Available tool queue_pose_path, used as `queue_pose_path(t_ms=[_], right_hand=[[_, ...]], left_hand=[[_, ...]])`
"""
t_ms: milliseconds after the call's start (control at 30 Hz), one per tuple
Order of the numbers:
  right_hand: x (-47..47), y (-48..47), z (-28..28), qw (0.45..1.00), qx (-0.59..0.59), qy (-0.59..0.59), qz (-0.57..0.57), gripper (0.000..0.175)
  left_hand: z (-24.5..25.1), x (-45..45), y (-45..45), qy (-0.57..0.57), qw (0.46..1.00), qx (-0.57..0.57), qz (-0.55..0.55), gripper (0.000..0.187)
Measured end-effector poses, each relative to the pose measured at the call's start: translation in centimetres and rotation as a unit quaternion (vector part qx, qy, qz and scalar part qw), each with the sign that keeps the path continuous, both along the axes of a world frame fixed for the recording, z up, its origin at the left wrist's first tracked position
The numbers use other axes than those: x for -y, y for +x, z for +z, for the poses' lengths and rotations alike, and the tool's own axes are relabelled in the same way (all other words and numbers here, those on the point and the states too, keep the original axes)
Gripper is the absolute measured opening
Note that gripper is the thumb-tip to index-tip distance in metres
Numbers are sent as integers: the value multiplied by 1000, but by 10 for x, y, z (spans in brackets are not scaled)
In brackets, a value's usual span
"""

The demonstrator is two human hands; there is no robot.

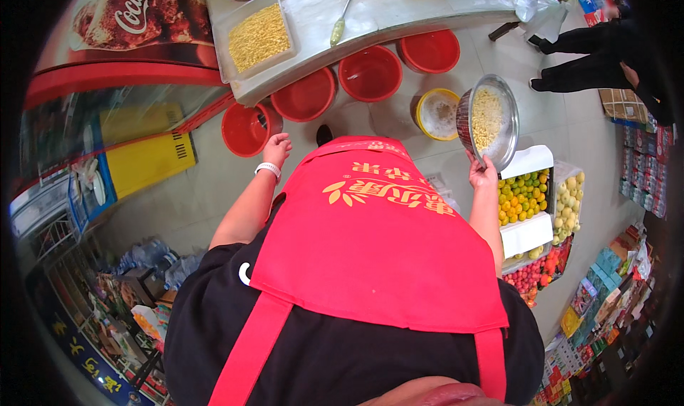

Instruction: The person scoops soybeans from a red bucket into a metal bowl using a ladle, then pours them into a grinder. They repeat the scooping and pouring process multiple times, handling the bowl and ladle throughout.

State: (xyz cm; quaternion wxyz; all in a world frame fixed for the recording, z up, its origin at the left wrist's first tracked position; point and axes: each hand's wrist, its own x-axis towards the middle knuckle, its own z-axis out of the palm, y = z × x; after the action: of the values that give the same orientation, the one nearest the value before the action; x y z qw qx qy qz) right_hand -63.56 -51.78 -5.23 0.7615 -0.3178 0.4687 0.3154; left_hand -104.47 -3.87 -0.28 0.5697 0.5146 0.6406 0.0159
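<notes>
My right hand [483,174] grips the near rim of a metal bowl [512,133], which is tilted and holds pale yellow grains or split beans [486,118]. Beside the bowl, on the floor, stands a yellow-rimmed bucket [439,114] with foamy liquid in it. My left hand [278,148], with a white band on its wrist, hangs with nothing in it, fingers loosely bent and apart, near a red tub [241,133]. On the counter lie a clear plastic bin [289,53] of similar yellow grains [257,36] and a skimmer [342,23] with a green handle.
More red tubs [370,73] stand along the counter's edge [406,29]. A glass-door drinks cooler [123,80] is at the left. Boxes of oranges [521,200] and pale fruit [567,200] stand at the right. Another person in black trousers [580,64] is at the upper right.
</notes>
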Motion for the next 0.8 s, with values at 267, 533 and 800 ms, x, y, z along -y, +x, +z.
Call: queue_pose_path(t_ms=[267, 533, 800], right_hand=[[9, 29, -19, 993, -74, -94, 23, 29], [33, -4, -42, 996, -37, -79, -13, 34], [-38, 35, -29, 962, 44, -265, 45, 22]], left_hand=[[-4, 7, 13, -13, 1000, 13, -23, 24], [-11, -1, -13, -3, 1000, -10, -3, 23], [-2, -45, 40, -10, 990, 142, -18, 28]])
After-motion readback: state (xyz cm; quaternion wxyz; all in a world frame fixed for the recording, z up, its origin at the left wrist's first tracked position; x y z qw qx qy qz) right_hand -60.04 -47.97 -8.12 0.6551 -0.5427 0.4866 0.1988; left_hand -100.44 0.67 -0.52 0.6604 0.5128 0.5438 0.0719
